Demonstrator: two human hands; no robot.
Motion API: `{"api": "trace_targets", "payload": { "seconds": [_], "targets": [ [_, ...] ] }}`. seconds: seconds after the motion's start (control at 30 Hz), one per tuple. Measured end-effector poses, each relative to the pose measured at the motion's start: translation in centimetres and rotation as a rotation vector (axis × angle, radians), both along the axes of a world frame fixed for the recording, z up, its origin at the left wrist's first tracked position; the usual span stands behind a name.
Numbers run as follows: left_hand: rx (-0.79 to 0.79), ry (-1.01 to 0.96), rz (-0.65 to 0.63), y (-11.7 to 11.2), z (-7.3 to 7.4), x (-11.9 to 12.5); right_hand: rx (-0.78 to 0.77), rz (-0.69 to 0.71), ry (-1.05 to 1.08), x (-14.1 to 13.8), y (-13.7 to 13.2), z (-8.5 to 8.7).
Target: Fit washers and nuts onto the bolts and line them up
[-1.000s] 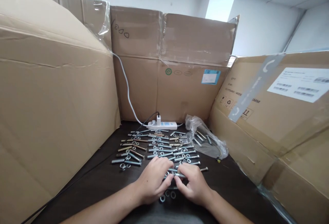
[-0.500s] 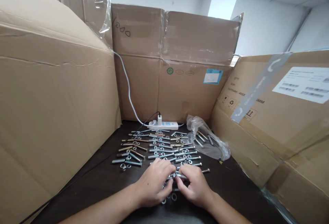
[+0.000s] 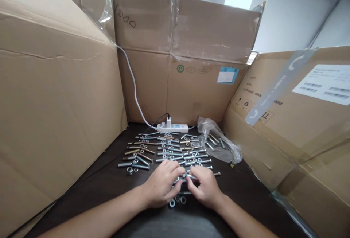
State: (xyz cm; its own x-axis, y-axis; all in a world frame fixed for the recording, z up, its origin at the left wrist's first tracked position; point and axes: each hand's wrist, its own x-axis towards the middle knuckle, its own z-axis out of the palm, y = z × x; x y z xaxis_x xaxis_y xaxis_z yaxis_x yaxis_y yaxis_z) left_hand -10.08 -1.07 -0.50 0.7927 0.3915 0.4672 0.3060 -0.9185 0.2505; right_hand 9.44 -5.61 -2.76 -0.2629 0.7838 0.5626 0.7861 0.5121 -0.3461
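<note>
My left hand [image 3: 162, 185] and my right hand [image 3: 206, 188] meet low in the middle of a dark table [image 3: 109, 187]. Both pinch one long silver bolt [image 3: 191, 176] held level between them, its far end poking out past my right fingers. The left fingertips close on a small ring-like piece on the bolt near its left end. Rows of bolts, nuts and washers [image 3: 166, 150] lie just beyond my hands. A few loose washers [image 3: 176, 200] rest under my hands.
Tall cardboard boxes wall the table: one at left [image 3: 54, 96], one behind [image 3: 186, 59], one at right [image 3: 295, 114]. A white power strip [image 3: 172, 128] with a plugged charger and a white cable [image 3: 133, 85] sits at the back. A clear plastic bag of bolts [image 3: 218, 143] lies at right.
The view has tipped slightly, so everything sits a little higher in the picture. My hands keep their hold on the bolt, with only small finger shifts at its left end.
</note>
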Motion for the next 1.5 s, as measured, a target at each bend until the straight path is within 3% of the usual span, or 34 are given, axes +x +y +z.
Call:
{"api": "trace_targets", "payload": {
  "seconds": [0.53, 0.83, 1.23, 1.5],
  "targets": [
    [0.002, 0.096, 0.078, 0.28, 0.32, 0.54, 0.009, -0.025, -0.059, 0.19, -0.30, 0.31],
    [0.032, 0.024, -0.012, 0.25, 0.12, 0.61, -0.002, -0.017, -0.069, 0.35, -0.38, 0.52],
    [0.015, 0.114, 0.070, 0.42, 0.31, 0.90, 0.023, -0.016, -0.067, 0.45, -0.52, 0.68],
    [0.031, 0.033, -0.025, 0.22, 0.13, 0.72, 0.024, -0.008, -0.063, 0.45, -0.59, 0.78]
  ]
}}
